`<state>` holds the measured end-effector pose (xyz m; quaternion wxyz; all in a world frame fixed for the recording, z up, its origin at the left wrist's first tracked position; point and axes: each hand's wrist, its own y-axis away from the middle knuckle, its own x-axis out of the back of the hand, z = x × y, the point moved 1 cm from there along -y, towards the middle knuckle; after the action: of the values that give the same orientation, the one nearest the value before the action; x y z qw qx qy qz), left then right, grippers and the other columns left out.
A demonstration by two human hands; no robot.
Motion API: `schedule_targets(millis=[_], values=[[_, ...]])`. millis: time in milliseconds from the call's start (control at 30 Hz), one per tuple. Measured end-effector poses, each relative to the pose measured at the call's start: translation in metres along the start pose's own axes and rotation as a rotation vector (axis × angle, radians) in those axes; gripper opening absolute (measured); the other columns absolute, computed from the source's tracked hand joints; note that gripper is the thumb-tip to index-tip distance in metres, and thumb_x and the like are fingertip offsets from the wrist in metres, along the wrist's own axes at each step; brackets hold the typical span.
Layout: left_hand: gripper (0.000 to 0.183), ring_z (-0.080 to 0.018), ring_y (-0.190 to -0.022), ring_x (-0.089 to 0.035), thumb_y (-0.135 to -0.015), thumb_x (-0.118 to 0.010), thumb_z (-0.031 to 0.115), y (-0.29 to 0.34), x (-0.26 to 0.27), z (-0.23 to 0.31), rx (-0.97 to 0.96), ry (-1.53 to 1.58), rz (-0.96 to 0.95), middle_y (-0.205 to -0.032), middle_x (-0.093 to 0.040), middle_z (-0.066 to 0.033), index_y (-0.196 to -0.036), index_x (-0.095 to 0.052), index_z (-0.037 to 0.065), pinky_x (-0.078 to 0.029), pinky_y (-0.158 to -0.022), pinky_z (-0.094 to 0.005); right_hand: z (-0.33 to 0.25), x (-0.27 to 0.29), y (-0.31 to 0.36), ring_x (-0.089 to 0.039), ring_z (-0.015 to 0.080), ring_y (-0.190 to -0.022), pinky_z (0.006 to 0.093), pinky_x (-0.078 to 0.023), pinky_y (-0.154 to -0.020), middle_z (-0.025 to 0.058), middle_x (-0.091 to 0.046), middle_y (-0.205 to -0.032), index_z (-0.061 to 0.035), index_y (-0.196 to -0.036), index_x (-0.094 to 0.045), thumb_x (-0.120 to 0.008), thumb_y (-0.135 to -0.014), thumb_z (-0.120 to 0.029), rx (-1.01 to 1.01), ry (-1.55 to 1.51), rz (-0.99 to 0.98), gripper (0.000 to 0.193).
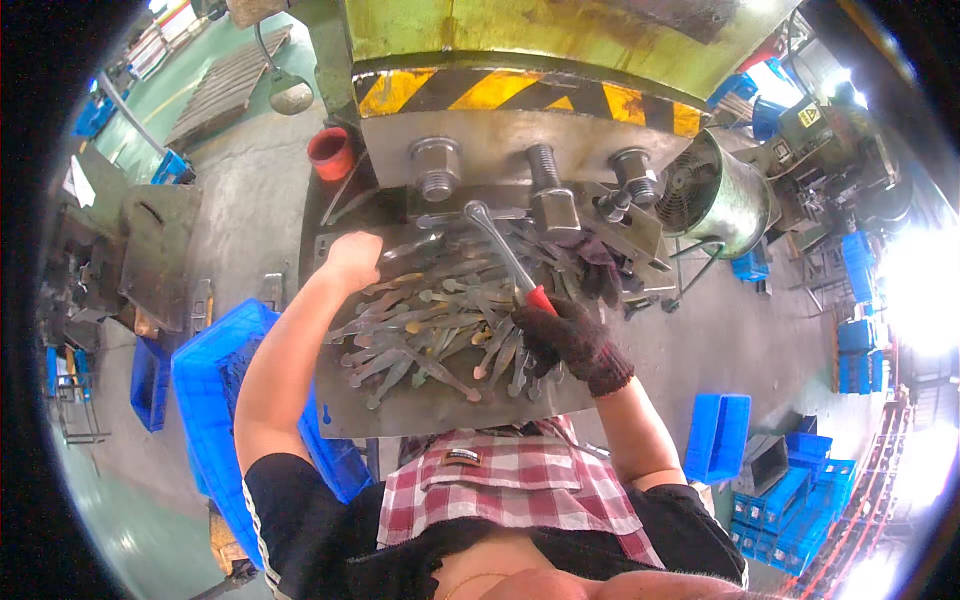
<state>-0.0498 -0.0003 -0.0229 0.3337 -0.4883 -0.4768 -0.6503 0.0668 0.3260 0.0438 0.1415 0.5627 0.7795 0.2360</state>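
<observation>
My right hand [570, 340], in a dark knitted glove, is wrapped round the red handle of a metal tool [507, 250]. The tool's long silvery shaft slants up and left to a rounded end beneath the press. My bare left hand [352, 260] is closed at the left side of the metal table [350, 425]; whatever its fingers hold, if anything, is hidden. Between my hands lies a loose heap of flat metal blanks [430, 330], long with rounded ends. A dark glove [600, 268] lies at the heap's right edge, under the press.
A green press [520, 40] with a striped yellow-black band and large bolts [437, 170] overhangs the table. Behind my left hand stands a red cup [330, 153]. A blue crate [205, 390] is beside my left arm, another blue bin [717, 437] lower right, and a fan [715, 195] right.
</observation>
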Motion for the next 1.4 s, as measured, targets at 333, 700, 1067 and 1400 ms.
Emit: schedule_targets(millis=[333,700,1067,1400], values=[[0.020,-0.0388,-0.085,-0.061,-0.088,-0.057,0.022,0.029,0.055,0.013,0.052,0.220,0.455,-0.088,-0.063,-0.0208,-0.095,-0.060,0.004,-0.048,-0.072,-0.0489,0.016,0.026,-0.001,-0.058,0.0095,-0.068,0.0238,-0.047,-0.060,0.0024,-0.064,-0.083,-0.0039,-0.109,-0.066,-0.064,-0.087,-0.036,0.077,0.007,0.159,0.039],[0.021,-0.0337,-0.096,-0.061,-0.083,-0.062,0.020,-0.112,0.067,0.031,-0.257,0.096,1.047,-0.095,-0.065,-0.0137,-0.098,-0.062,0.005,-0.046,-0.085,-0.0452,0.003,0.026,-0.004,-0.059,0.0132,-0.060,0.0256,-0.047,-0.053,0.0030,-0.060,-0.074,-0.0033,-0.094,-0.063,-0.062,-0.085,-0.043,0.317,0.157,0.181,0.041],[0.022,-0.0393,-0.073,-0.062,-0.093,-0.049,0.028,-0.011,0.063,-0.001,0.278,0.259,0.882,-0.077,-0.065,-0.0169,-0.094,-0.062,0.010,-0.049,-0.066,-0.0481,-0.056,0.020,-0.071,-0.059,0.0212,-0.083,0.0344,-0.044,-0.076,0.0094,-0.062,-0.094,-0.0088,-0.107,-0.063,-0.058,-0.083,-0.053,0.047,0.505,0.355,0.050],[0.025,-0.0413,-0.078,-0.060,-0.095,-0.050,0.027,0.030,0.031,0.016,0.270,0.632,0.779,-0.081,-0.064,-0.0219,-0.093,-0.065,0.006,-0.046,-0.068,-0.0458,-0.021,0.035,-0.108,-0.058,0.0306,-0.112,0.0384,-0.042,-0.095,0.0137,-0.062,-0.119,-0.0153,-0.122,-0.058,-0.058,-0.080,-0.059,-0.032,0.425,0.313,0.061]])
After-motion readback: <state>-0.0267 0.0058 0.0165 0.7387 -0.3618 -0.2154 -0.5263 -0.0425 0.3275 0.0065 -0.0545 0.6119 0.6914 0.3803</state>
